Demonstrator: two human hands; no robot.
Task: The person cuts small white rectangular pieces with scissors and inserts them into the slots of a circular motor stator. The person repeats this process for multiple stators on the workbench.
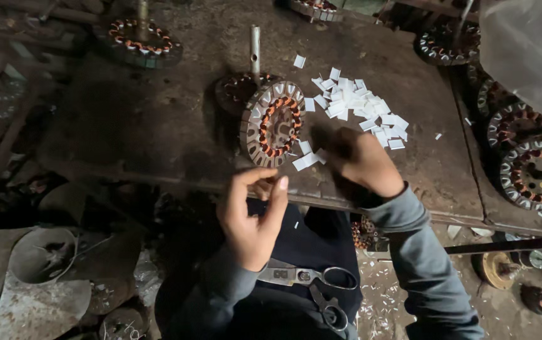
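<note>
A person's left hand (253, 217) hovers at the near edge of a dark workbench (126, 119), thumb and forefinger pinched together; whether anything lies between them cannot be told. The right hand (362, 160) rests on the bench, fingertips closing on small white paper slips (307, 158) beside a round motor stator (272, 124) ringed with copper windings. More slips (359, 107) lie heaped behind. Scissors (312, 283) sit on the lap.

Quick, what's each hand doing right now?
Left hand: fingers pinched together; anything held cannot be told.
Right hand: on the white paper slips, grip cannot be told.
</note>
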